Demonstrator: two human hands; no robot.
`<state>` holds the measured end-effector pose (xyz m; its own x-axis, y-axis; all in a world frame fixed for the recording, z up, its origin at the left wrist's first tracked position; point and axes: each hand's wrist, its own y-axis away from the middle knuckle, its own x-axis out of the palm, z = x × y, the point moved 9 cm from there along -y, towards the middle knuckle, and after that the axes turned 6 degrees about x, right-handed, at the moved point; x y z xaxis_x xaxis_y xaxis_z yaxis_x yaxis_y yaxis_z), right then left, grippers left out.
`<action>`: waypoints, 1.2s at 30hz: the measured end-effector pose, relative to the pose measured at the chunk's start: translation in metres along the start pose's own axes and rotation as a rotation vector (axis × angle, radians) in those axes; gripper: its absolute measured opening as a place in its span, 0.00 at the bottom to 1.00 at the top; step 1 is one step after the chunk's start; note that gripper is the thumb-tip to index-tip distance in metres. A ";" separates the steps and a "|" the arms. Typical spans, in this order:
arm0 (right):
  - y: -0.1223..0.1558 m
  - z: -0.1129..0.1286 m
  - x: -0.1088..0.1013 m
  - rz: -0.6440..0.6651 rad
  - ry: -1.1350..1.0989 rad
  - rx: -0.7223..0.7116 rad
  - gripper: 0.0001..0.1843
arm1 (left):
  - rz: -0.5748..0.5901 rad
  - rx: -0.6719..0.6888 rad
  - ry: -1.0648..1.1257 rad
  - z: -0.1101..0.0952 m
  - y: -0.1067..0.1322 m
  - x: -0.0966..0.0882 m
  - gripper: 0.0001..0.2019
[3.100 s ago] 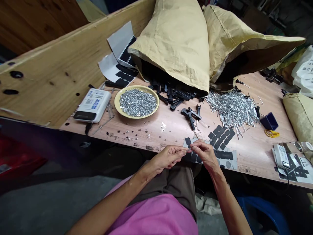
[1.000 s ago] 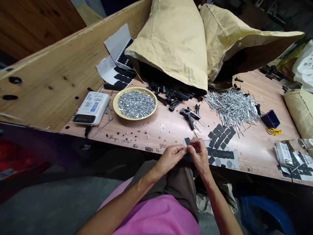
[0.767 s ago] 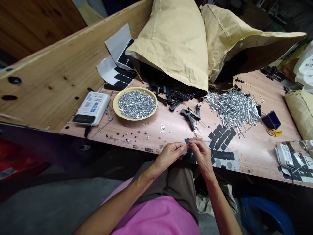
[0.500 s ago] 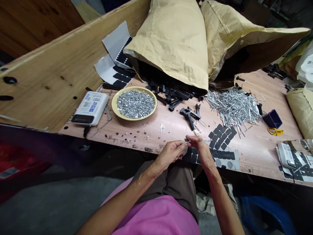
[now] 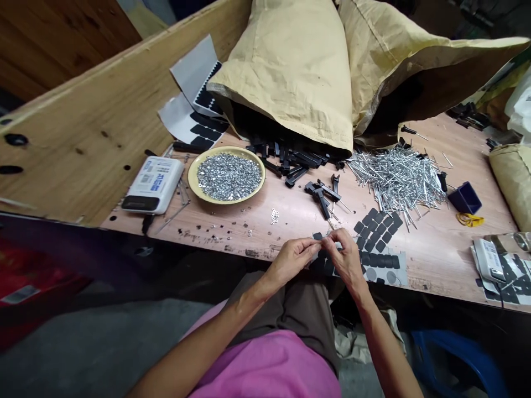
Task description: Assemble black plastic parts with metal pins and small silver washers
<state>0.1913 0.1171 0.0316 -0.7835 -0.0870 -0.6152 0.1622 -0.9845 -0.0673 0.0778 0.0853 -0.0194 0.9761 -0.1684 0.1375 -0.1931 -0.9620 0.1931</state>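
Work looked partway there: left hand point(image 5: 292, 258) and right hand point(image 5: 347, 258) pinched a tiny piece hidden between them beside the dark pads point(image 5: 385, 261), some black clips point(image 5: 321, 204) already carried rods, and plenty of loose rods point(image 5: 398, 179) remained.

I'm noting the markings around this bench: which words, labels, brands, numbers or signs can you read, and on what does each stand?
No text can be read with certainty.
White device at left: blue characters and finer print, too blurred.
Small white device at right: print too small.
Pale label on the red item at lower left: marks too blurred.
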 end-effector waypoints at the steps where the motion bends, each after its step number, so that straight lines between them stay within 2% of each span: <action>1: -0.001 -0.002 -0.005 -0.046 0.057 -0.003 0.18 | -0.037 0.036 -0.103 -0.003 -0.002 -0.004 0.18; 4: -0.009 -0.023 -0.016 -0.142 0.259 0.062 0.18 | -0.114 0.127 -0.558 -0.013 -0.008 -0.011 0.11; 7: -0.018 -0.046 -0.004 -0.064 0.457 0.082 0.12 | -0.073 0.189 -0.960 -0.013 -0.016 -0.002 0.10; 9: -0.023 -0.056 0.007 -0.008 0.535 0.070 0.09 | -0.056 0.224 -1.118 -0.009 -0.021 0.004 0.10; 12: -0.027 -0.063 0.013 -0.013 0.597 0.060 0.09 | -0.036 0.255 -1.237 -0.004 -0.025 0.011 0.10; 15: -0.026 -0.052 0.009 -0.052 0.604 -0.012 0.13 | -0.101 0.373 -1.285 -0.016 -0.018 0.016 0.11; 19: -0.009 -0.009 -0.001 -0.065 0.530 -0.261 0.16 | -0.252 0.705 -1.345 -0.054 0.012 0.028 0.16; 20: -0.003 0.003 -0.003 -0.046 0.495 -0.323 0.16 | -0.258 0.755 -1.360 -0.061 0.018 0.031 0.17; 22: 0.007 0.023 -0.005 0.004 0.421 -0.406 0.15 | -0.232 0.770 -1.352 -0.068 0.024 0.032 0.17; 25: 0.008 0.036 -0.003 0.104 0.291 -0.409 0.13 | -0.181 0.605 -1.137 -0.066 0.025 0.012 0.15; 27: -0.004 0.031 0.007 0.173 0.199 -0.334 0.13 | -0.186 0.401 -0.800 -0.051 0.026 -0.014 0.13; 28: -0.013 0.026 0.016 0.196 0.161 -0.292 0.14 | -0.185 0.272 -0.579 -0.038 0.026 -0.027 0.12; 30: -0.032 0.018 0.038 0.213 0.130 -0.240 0.15 | -0.169 -0.009 -0.110 -0.004 0.032 -0.043 0.14; 32: -0.048 0.016 0.067 0.219 0.168 -0.241 0.14 | -0.197 -0.226 0.248 0.022 0.041 -0.053 0.19; 34: -0.059 0.018 0.098 0.244 0.274 -0.248 0.14 | -0.297 -0.313 0.426 0.033 0.049 -0.067 0.23; 36: -0.065 0.024 0.124 0.289 0.424 -0.252 0.13 | -0.398 -0.319 0.487 0.036 0.053 -0.082 0.26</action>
<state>0.0695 0.1669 -0.0217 -0.3852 -0.2268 -0.8945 0.5129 -0.8584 -0.0032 -0.0094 0.0402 -0.0550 0.8374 0.3701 0.4022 0.0767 -0.8081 0.5840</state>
